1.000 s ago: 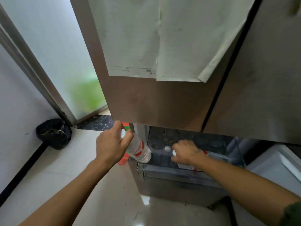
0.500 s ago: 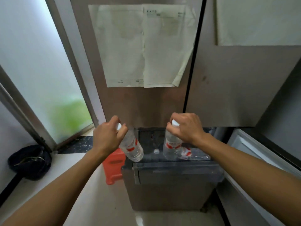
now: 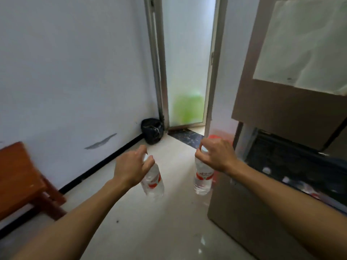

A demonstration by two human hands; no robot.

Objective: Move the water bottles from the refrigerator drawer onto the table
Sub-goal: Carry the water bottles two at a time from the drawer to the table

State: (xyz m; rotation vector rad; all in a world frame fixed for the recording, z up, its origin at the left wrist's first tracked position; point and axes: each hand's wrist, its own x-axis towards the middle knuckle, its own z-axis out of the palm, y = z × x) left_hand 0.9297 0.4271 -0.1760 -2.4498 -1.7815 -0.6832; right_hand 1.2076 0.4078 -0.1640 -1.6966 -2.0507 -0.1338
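Observation:
My left hand point(image 3: 131, 166) grips a clear water bottle point(image 3: 153, 182) with a red-and-white label by its cap; the bottle hangs tilted over the floor. My right hand point(image 3: 217, 155) holds a second water bottle point(image 3: 203, 177) by its neck, hanging upright beside the refrigerator. The open refrigerator drawer point(image 3: 293, 166) lies at the right, dark inside, with several more bottles in it, blurred. A brown wooden table point(image 3: 16, 177) shows at the left edge, against the wall.
A black bin bag point(image 3: 152, 133) sits in the corner by a frosted glass door point(image 3: 187, 72). A red stool point(image 3: 219, 137) stands behind my right hand. The refrigerator door point(image 3: 281, 102) carries taped papers. Pale tiled floor spreads between the table and the refrigerator.
My right hand lifted a bottle out of the drawer. Both hands now carry bottles away from the refrigerator, and my view has swung left toward the wall and the table.

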